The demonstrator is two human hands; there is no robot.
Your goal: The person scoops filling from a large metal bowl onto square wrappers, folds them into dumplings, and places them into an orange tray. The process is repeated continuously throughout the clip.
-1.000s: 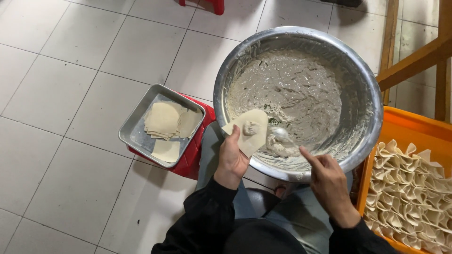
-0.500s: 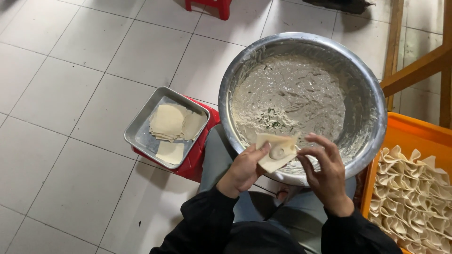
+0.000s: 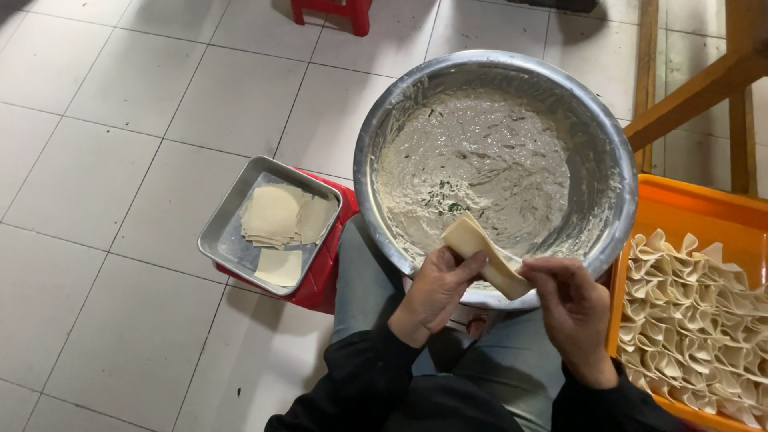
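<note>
Two hands on one piece: head view, only cam I've got. My left hand point(image 3: 436, 292) and right hand point(image 3: 572, 308) both pinch a folded wrapper point(image 3: 484, 258), pale dough, held just over the near rim of the big steel bowl point(image 3: 620, 200). Wrapper's long axis runs from upper left down to lower right, L thumb and fingers closed on the upper-left end, R fingertips closed on the lower-right end. So the piece sits between the two hands, touching both; L hand looks to carry a bit more of it. Can't tell if filling is inside, fold hides it.

Containers. Bowl holds grey-beige paste w/ green flecks, smeared up the walls, spread fairly flat across the bottom. Bowl rests at my knees, legs in light trousers under it. To the right, touching close to the bowl's rim, an orange crate point(image 3: 688, 210) w/ rows of folded wrappers point(image 3: 692, 312) packed tight, standing on edge. To the left, a square metal tray point(image 3: 228, 244) on a red stool point(image 3: 324, 276), w/ a small stack of flat wrappers point(image 3: 272, 214) plus a few loose ones beside and below it. Tray is well apart from the L hand. White tile floor point(image 3: 104, 160) all round; wooden frame point(image 3: 696, 84) upper right.
</note>
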